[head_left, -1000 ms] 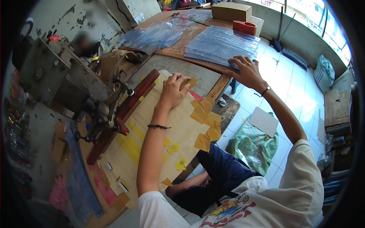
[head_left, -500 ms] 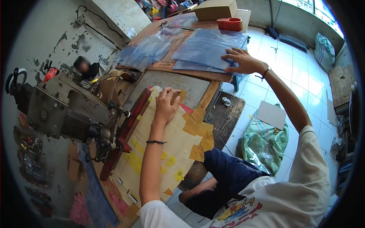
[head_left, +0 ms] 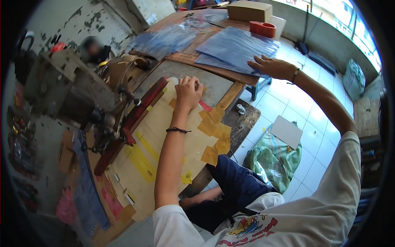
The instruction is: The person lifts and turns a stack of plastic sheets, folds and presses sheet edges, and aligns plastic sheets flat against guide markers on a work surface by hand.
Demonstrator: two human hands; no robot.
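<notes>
My left hand (head_left: 189,92) rests with curled fingers on the upper end of the pale board (head_left: 164,140), which has yellow and brown tape patches. What its fingers hold, if anything, is hidden. My right hand (head_left: 273,68), fingers spread, is at the right edge of a stack of clear bluish plastic sheets (head_left: 234,47); whether it touches them I cannot tell. Beside the board's left side runs a long red bar (head_left: 133,123) belonging to a metal machine (head_left: 70,94).
More plastic sheets (head_left: 164,39), a cardboard box (head_left: 249,11) and a red tape dispenser (head_left: 262,29) lie on the far table. A person (head_left: 95,49) is behind the machine. A green sack (head_left: 275,158) and grey board (head_left: 286,131) are on the floor at right.
The top plastic sheets lie skewed over the lower ones, unlike the neater stack a second ago. My right hand has shifted right, to the stack's edge. My left hand stays near the board's upper end.
</notes>
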